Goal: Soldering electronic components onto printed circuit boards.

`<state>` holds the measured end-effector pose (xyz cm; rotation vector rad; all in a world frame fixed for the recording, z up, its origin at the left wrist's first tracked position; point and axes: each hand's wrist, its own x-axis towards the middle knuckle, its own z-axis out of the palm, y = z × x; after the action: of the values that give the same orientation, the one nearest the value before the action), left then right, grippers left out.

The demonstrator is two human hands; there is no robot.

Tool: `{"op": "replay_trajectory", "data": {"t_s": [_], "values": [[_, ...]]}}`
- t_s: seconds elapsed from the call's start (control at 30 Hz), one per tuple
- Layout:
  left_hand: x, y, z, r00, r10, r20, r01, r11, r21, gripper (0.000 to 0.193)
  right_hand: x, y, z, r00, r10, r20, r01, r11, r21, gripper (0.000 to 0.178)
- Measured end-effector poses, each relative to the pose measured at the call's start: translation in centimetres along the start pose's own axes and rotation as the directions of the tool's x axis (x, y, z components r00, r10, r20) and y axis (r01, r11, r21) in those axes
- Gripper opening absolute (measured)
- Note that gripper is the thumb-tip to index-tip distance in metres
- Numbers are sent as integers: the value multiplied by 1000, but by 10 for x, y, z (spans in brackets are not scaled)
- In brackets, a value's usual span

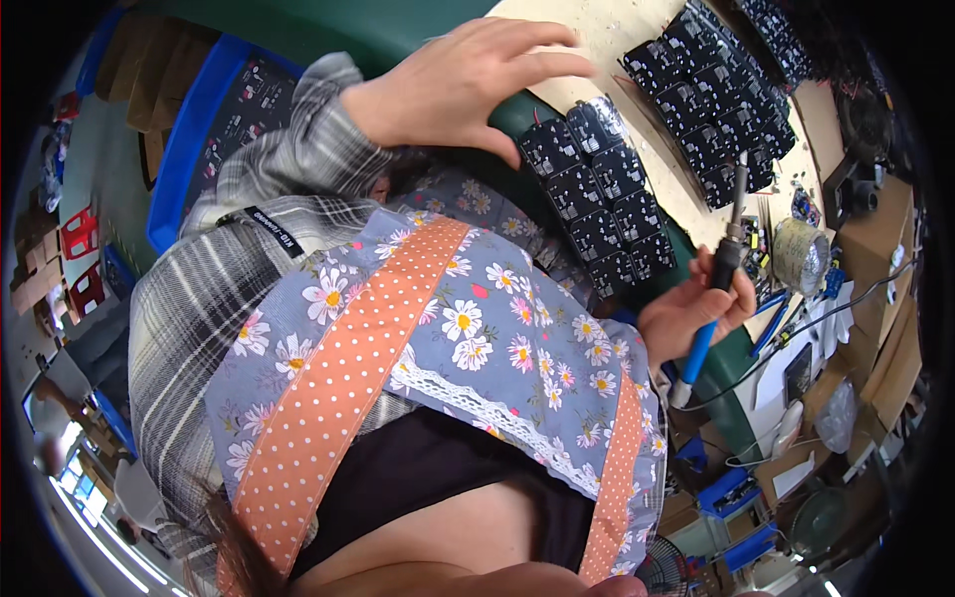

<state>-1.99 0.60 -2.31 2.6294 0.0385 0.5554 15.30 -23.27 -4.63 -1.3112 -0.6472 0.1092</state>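
Observation:
My right hand (686,313) is closed around a soldering iron (699,348) with a blue and black handle, its metal tip pointing up and away from me. My left hand (463,85) hangs in the air with thumb and fingers spread, nothing in it. Just right of the left thumb lies a panel of black circuit boards (597,194) near the table's edge, with a red wire at its upper left corner. Beyond the iron's tip are more black circuit board panels (711,104).
The boards rest on a tan work sheet (557,95) over a green table mat (721,383). To the right stand a roll of clear tape (801,254), blue-handled tools (768,323), a black cable (846,316) and cardboard boxes (890,269). A blue bin (194,149) is at left.

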Motion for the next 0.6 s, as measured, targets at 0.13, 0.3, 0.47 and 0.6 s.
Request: {"op": "replay_trajectory", "data": {"t_s": [0.13,0.3,0.47,0.6], "values": [[-46,30,3,741,-647,-180,625,763,-166,40,-7,13,22,995,-36,95,39,999,-35,39],[-77,64,48,771,-545,329,607,473,-639,24,-9,10,34,995,101,21,-102,990,100,38],[-60,79,78,749,-578,324,507,185,-842,30,-29,12,41,974,103,200,-165,931,325,37],[-61,76,26,773,-629,77,459,472,-752,26,-20,-3,50,984,111,139,-158,904,397,37]]}}
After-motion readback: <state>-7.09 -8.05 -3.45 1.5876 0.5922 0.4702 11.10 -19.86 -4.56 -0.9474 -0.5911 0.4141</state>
